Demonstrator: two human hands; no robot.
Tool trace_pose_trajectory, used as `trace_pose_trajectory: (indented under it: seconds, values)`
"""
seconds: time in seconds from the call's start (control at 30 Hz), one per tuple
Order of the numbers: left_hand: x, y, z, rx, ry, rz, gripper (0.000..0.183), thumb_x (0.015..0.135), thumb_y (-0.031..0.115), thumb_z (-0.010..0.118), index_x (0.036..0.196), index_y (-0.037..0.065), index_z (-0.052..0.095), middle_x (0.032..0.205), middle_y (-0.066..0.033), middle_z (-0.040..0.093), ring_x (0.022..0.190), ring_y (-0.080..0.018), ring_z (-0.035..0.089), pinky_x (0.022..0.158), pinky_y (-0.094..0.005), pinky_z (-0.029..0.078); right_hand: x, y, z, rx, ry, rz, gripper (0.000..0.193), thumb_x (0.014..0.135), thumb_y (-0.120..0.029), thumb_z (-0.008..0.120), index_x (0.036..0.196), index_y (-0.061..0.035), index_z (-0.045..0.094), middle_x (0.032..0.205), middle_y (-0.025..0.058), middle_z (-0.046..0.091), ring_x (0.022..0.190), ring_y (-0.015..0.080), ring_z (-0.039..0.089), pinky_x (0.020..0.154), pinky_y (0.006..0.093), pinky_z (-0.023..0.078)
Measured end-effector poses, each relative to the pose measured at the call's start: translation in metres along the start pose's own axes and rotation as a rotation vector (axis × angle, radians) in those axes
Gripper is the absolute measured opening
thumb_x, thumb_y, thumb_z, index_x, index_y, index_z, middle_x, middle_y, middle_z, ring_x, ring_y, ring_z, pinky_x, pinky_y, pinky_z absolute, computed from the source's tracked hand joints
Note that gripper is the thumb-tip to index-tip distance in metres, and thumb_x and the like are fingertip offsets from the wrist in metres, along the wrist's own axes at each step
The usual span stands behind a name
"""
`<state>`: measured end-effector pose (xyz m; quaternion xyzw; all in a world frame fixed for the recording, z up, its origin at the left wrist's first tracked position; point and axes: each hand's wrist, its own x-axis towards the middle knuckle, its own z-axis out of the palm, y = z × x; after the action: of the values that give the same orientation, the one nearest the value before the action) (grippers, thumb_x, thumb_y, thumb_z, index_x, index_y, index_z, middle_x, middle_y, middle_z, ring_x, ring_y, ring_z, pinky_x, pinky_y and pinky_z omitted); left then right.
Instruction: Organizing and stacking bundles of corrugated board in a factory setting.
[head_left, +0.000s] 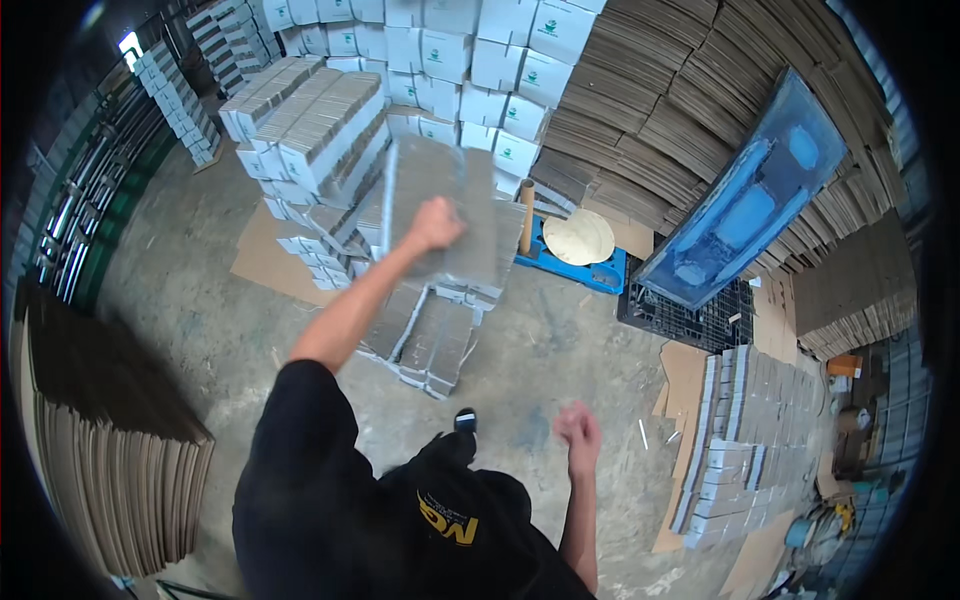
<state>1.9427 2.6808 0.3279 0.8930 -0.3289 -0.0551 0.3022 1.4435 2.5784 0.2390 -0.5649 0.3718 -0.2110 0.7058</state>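
My left arm reaches forward, and my left hand (437,222) is closed in a fist at the top face of a bundle of flattened cardboard boxes (425,175). What the fingers grip there is hidden. That bundle looks slightly blurred and lies over a stack of similar bundles. Lower and nearer to me sits another flat cardboard bundle (435,335) with white edges. Down at my right side, away from the stack, my right hand (578,425) hangs with its fingers curled in and nothing visible in them.
White printed cartons (430,55) form a wall behind the stack. A blue pallet (570,265) carries a pale round basin (578,238) and a cardboard tube (526,215). A blue panel (750,200) leans above a black pallet (690,315). Cardboard stacks (115,480) flank me.
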Motion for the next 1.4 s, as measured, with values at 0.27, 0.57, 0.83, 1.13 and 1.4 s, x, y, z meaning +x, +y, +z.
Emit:
trace_pose_trajectory:
  seconds: [0.27,0.57,0.83,1.13,1.4]
  values:
    - [-0.241,0.029,0.162,-0.719,-0.487,-0.071,0.017,0.072,0.016,0.068,0.065,0.001,0.063,0.065,-0.0177,0.064,0.059,-0.0252,0.064,0.056,-0.0391,0.050,-0.004,-0.032,0.140,-0.375,-0.081,-0.028,0.063,0.087,-0.034,0.066,0.128,0.0081,0.046,0.111,0.0185,0.064,0.097,0.0219,0.064,0.077,0.0325,0.052]
    - [-0.437,0.108,0.225,-0.417,-1.749,0.443,0.026,0.069,0.011,0.071,0.094,0.002,0.070,0.077,-0.0093,0.071,0.072,-0.0189,0.066,0.067,-0.0349,0.053,-0.182,0.280,-0.031,0.439,0.545,0.225,0.027,0.095,-0.023,0.042,0.074,-0.0097,0.053,0.064,0.0028,0.051,0.051,0.0154,0.048,0.041,0.0298,0.039]
    - [-0.098,-0.020,0.024,-0.450,-0.377,0.791,0.031,0.082,0.030,0.061,0.101,0.006,0.069,0.099,-0.0163,0.068,0.090,-0.0285,0.065,0.079,-0.0395,0.051,-0.412,0.429,0.054,0.455,1.261,0.280,0.017,0.093,-0.024,0.050,0.090,-0.0085,0.056,0.061,-0.0001,0.048,0.045,0.0109,0.043,0.037,0.0272,0.033]
    - [0.164,-0.275,-0.264,0.712,0.230,-0.136,0.071,0.093,0.056,0.034,0.094,-0.005,0.070,0.098,-0.0245,0.068,0.098,-0.0358,0.065,0.088,-0.0480,0.048,-0.476,0.486,0.237,-0.483,1.551,0.698,0.017,0.075,-0.019,0.069,0.085,-0.0084,0.060,0.064,0.0068,0.056,0.058,0.0242,0.055,0.056,0.0407,0.044]
    - [0.213,-0.281,-0.252,0.739,0.196,-0.144,0.053,0.082,0.043,0.053,0.111,0.000,0.065,0.110,-0.0261,0.063,0.101,-0.0430,0.062,0.090,-0.0508,0.047,-0.440,0.481,0.354,0.473,0.916,1.147,0.022,0.082,-0.031,0.061,0.081,-0.0091,0.065,0.072,0.0142,0.064,0.068,0.0283,0.065,0.065,0.0421,0.051]
